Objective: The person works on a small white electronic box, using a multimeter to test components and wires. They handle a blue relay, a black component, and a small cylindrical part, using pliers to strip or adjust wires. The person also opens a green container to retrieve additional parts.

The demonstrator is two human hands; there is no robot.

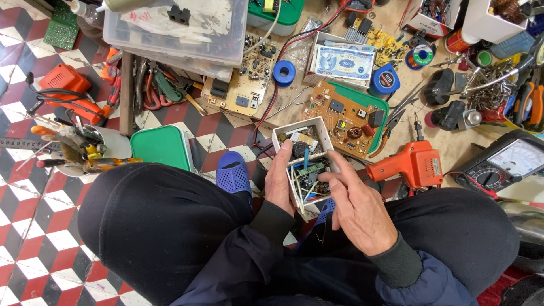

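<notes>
Grip, left: my left hand (280, 182) clasps the left wall of the small white box (301, 131), thumb along its side, so the box is held up over my lap.
Grip, right: my right hand (358, 211) is not closed on anything I can make out; its fingers (331, 174) reach into the box, spread loosely over the contents.
Box position: between my knees, above the blue slipper (233, 173), just short of the orange circuit board (347, 117) lying on a green lid.
Box contents: small electronic parts, a dark round piece, a thin green strip board (311, 169) and some loose wires, all jumbled; I cannot tell which piece my fingertips touch.
Done so far, by my judgement: the box is off the floor, open and steadied, and the sorting through its parts is under way.
Left to do, by my judgement: no part is out of the box, so the picking itself looks unfinished.
Nearby: orange soldering gun (413, 163) on the floor to my right, analogue meter (504, 164) beyond it, both untouched.
Surroundings: blue tape roll (284, 72), pliers, more boards and a clear plastic bin (187, 28) farther off.
</notes>
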